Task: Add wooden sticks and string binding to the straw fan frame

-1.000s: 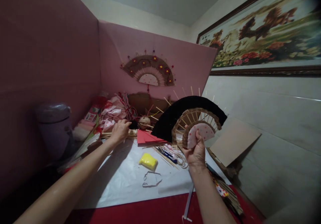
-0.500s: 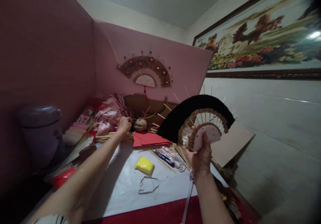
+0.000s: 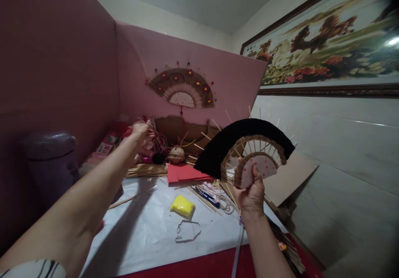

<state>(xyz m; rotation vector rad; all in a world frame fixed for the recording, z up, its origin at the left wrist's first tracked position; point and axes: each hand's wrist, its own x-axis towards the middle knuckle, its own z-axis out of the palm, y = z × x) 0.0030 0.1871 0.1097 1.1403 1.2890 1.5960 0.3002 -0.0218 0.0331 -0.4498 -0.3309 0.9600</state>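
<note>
My right hand [image 3: 251,193] grips a handmade fan [image 3: 241,134] by its half-round handle, which is pale with red dots, the thumb lying across the front. The fan has a black arched band, thin wooden sticks poking out past its top edge, and brown twine edging along the inner curve. At the back left, my left hand [image 3: 141,130] is stretched over a heap of pink strips [image 3: 148,147], fingers bent together. Whatever lies between those fingers is too small to make out. Just in front of the heap sits a black ball-like thing [image 3: 158,158].
A twine ball [image 3: 176,155], red paper [image 3: 181,174], a yellow packet [image 3: 182,206], a blue cutter [image 3: 207,196] and loose sticks lie on the white sheet [image 3: 140,244]. A finished fan [image 3: 181,87] hangs on the pink panel. A purple container [image 3: 51,170] stands left.
My left hand has moved from beside the black ball-like thing up and left, over the pink heap. The fan stays in my right hand, almost unmoved.
</note>
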